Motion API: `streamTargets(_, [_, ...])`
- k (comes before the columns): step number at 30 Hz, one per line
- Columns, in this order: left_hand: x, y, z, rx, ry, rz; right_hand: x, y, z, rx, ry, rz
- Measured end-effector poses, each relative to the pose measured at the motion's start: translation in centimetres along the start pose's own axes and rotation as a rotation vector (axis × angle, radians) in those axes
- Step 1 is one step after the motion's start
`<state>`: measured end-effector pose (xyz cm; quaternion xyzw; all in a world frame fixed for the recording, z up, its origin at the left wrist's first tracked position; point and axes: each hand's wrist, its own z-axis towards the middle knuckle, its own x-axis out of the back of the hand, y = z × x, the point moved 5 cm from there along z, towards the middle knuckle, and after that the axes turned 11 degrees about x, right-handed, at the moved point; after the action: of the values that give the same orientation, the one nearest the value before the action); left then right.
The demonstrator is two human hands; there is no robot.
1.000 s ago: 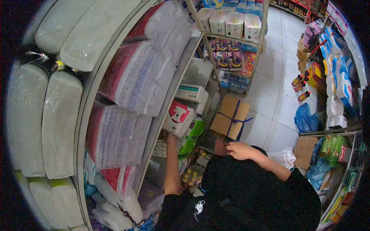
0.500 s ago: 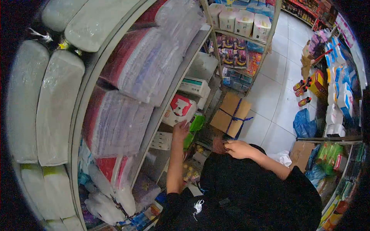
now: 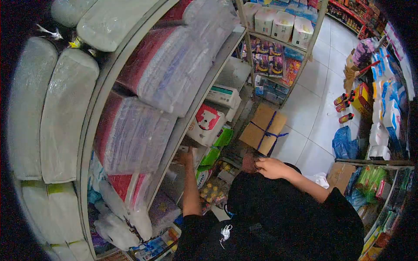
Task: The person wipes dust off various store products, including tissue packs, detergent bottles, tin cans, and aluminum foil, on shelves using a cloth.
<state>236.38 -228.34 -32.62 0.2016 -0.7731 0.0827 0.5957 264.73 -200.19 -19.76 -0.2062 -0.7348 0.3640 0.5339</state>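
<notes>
My left hand [image 3: 186, 157] reaches into the lower shelf, over a white pack [image 3: 197, 152] with dark marks. Its fingers are too dim and small to show whether they grip the pack. Just beyond it sits a white pack with a red panel and a white animal figure [image 3: 208, 119]. Green packs [image 3: 210, 156] lie to the right of this hand. My right hand [image 3: 272, 168] is closed around a reddish-brown cloth [image 3: 249, 163], held in front of my dark-clothed body near a cardboard box tied with blue string [image 3: 264, 130].
Plastic-wrapped stacks [image 3: 130, 135] fill the shelf above my left arm. A metal rack [image 3: 300, 52] with white packs stands ahead. On the tiled floor [image 3: 305, 108] are several red-brown bottles [image 3: 346, 118] and a blue plastic bag [image 3: 345, 142]. Another shelf [image 3: 374, 162] lines the right side.
My left hand has moved left and down, from the front of the red-panelled pack to the white pack with dark marks. My right hand stays nearly in place with the cloth.
</notes>
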Motion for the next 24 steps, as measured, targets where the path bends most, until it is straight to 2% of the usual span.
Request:
streamTargets(5, [0.9,0.4,-3.9,-0.086,0.088,0.308,-0.2,0.2,-0.5,0.041,0.104,0.003])
streamTargets(6, [0.2,0.1,-3.4,-0.15,0.126,0.294,-0.1,0.3,-0.5,0.053,0.136,0.001])
streamTargets(9, [-3.9,-2.2,-2.7,-0.522,0.282,0.043,0.5,0.3,-0.4,-0.082,-0.054,0.085])
streamTargets(10, [-2.9,-1.6,-4.6,-0.624,0.325,-0.015,0.8,0.3,-0.4,-0.082,-0.04,0.087])
streamTargets(13, [-0.7,0.1,-8.3,-0.426,0.221,0.099,0.8,0.3,-0.4,-0.078,0.025,0.09])
streamTargets(15, [-1.1,0.4,-7.5,-0.393,0.203,-0.001,0.4,0.8,-0.2,-0.067,0.078,0.075])
streamTargets(17, [-3.7,-0.6,-4.1,-0.491,0.239,-0.256,0.8,0.2,0.2,-0.055,0.029,0.064])
streamTargets(20, [-2.9,0.4,-2.9,-0.524,-0.006,-0.197,0.6,-0.1,0.7,-0.025,-0.005,0.052])
streamTargets(23, [0.8,3.6,-4.8,-0.436,-0.181,0.027,-0.4,0.7,1.2,0.018,-0.028,0.027])
streamTargets(24, [1.1,4.1,-3.9,-0.431,0.014,-0.182,-0.7,1.0,1.2,0.03,-0.033,0.015])
